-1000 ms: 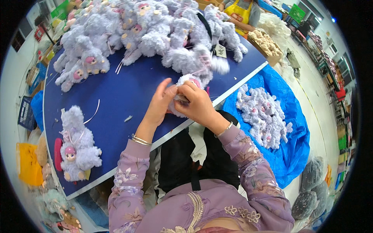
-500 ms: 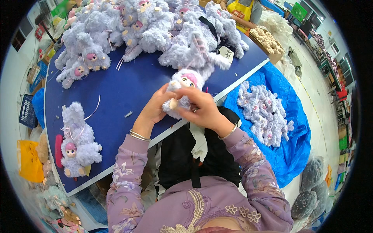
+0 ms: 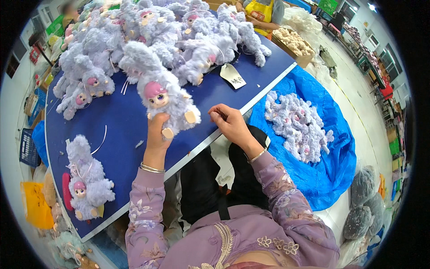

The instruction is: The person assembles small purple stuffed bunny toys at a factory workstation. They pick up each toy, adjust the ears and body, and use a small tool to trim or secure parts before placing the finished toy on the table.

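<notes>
My left hand (image 3: 157, 136) grips a lavender plush doll (image 3: 172, 107) by its lower body, holding it upright above the table's near part. This doll has long fluffy ears, a pink-fringed face turned up toward me and beige feet. My right hand (image 3: 232, 126) is at the table's near edge, apart from the doll. Its fingers are curled in; whatever they may hold is hidden. A second plush doll (image 3: 86, 179) lies on its back at the left of the table, beside a slim red object (image 3: 66, 192). A heap of similar dolls (image 3: 152, 27) covers the far side.
The blue table (image 3: 121, 119) has a pale edge strip. A cream tag (image 3: 233, 76) with handwriting lies near the heap. On the right, a blue sack (image 3: 340, 166) holds more plush pieces (image 3: 300, 125). Behind it stands a carton of beige pieces (image 3: 293, 42), near another person (image 3: 262, 18).
The doll went from between both hands to my left hand alone, moving left and turning upright. My right hand has come off it. The cream tag now lies flatter on the table.
</notes>
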A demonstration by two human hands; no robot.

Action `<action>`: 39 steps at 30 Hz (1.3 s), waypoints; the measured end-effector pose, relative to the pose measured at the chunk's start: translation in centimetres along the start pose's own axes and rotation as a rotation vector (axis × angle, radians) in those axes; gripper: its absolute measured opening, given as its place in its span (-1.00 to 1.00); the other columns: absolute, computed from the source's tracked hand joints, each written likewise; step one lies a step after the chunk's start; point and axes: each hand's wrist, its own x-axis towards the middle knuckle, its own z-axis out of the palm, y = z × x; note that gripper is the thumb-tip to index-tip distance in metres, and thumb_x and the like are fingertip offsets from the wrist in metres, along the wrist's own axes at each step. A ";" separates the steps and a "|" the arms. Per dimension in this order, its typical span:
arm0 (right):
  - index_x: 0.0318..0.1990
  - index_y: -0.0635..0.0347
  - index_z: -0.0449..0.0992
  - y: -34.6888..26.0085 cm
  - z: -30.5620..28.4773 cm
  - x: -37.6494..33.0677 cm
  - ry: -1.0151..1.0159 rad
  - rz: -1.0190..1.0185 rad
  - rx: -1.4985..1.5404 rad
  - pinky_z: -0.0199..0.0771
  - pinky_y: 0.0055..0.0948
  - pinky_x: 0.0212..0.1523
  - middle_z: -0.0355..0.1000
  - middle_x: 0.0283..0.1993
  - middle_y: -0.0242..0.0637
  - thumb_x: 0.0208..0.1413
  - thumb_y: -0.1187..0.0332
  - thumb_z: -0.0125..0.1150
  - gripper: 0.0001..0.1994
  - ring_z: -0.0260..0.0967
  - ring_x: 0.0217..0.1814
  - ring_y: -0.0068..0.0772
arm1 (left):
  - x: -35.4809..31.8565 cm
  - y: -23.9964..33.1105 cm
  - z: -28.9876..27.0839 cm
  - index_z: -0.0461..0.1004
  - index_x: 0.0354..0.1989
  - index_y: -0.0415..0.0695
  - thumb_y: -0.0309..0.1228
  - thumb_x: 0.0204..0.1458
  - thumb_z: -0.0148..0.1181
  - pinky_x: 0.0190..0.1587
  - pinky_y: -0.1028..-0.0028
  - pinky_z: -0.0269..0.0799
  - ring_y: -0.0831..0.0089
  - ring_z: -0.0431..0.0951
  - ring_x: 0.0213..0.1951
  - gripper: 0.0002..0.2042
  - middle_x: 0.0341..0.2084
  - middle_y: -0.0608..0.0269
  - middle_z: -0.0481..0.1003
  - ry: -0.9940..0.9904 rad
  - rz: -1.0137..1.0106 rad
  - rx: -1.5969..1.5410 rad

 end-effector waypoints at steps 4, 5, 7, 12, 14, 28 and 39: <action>-0.30 0.30 0.51 0.8 -2.1 2.2 0.237 -0.112 -0.220 0.41 -0.36 -0.25 0.46 -0.33 -0.11 0.05 0.45 0.13 -0.88 0.45 -0.28 -0.16 | 0.3 0.3 -0.3 0.28 0.10 -0.27 -0.44 -0.09 0.01 0.17 0.21 0.30 0.17 0.44 0.04 -0.51 -0.03 0.06 0.43 0.030 0.047 -0.073; -0.28 0.28 0.51 1.5 -3.0 3.1 0.325 -0.166 -0.292 0.42 -0.32 -0.22 0.47 -0.31 -0.11 0.03 0.43 0.15 -0.86 0.45 -0.24 -0.11 | 0.3 0.2 -0.7 0.27 0.11 -0.27 -0.42 -0.08 0.00 0.17 0.19 0.29 0.14 0.44 0.04 -0.50 -0.01 0.03 0.42 0.080 0.027 -0.072; -0.24 0.24 0.52 2.4 -4.6 4.7 0.436 -0.207 -0.453 0.42 -0.24 -0.17 0.48 -0.29 -0.11 0.01 0.37 0.18 -0.82 0.44 -0.18 -0.03 | 0.5 0.1 -1.3 0.27 0.12 -0.28 -0.40 -0.08 0.00 0.17 0.19 0.29 0.13 0.44 0.04 -0.50 -0.02 0.02 0.42 0.092 0.012 -0.060; -0.20 0.16 0.53 4.6 -7.8 6.7 0.175 0.098 -0.862 0.42 -0.14 -0.14 0.47 -0.20 -0.11 -0.03 0.19 0.22 -0.71 0.43 -0.15 0.04 | 0.2 -0.1 -0.5 0.39 -0.12 -0.22 -0.45 -0.02 -0.01 -0.01 0.39 0.39 0.41 0.47 -0.12 -0.73 -0.20 0.24 0.43 0.070 -0.045 -0.026; -0.25 0.14 0.55 4.5 -7.8 6.6 0.117 0.045 -0.849 0.44 -0.14 -0.18 0.47 -0.17 -0.17 -0.04 0.15 0.25 -0.71 0.44 -0.20 0.03 | 0.0 0.1 0.4 0.38 -0.08 -0.23 -0.46 -0.02 -0.02 0.00 0.38 0.40 0.39 0.48 -0.11 -0.70 -0.18 0.22 0.43 0.071 -0.022 -0.026; -0.17 0.40 0.44 3.8 -6.7 9.1 -0.032 0.292 -0.768 0.45 -0.17 -0.09 0.44 -0.12 0.14 -0.22 0.21 0.34 -0.51 0.39 -0.01 0.06 | 0.3 0.0 0.4 0.33 0.02 -0.30 -0.48 -0.04 -0.03 0.04 0.34 0.40 0.33 0.48 -0.04 -0.61 -0.09 0.14 0.43 0.022 -0.038 0.010; 0.11 0.27 0.35 -6.4 -9.1 9.5 -0.141 -0.015 0.217 0.00 -0.71 -0.59 0.24 -0.35 -0.60 0.03 0.45 0.21 -0.56 0.05 -0.50 -0.84 | 0.3 -0.1 0.3 0.36 -0.03 -0.29 -0.48 -0.04 0.00 -0.02 0.34 0.44 0.33 0.50 -0.09 -0.65 -0.14 0.15 0.45 0.092 0.000 0.001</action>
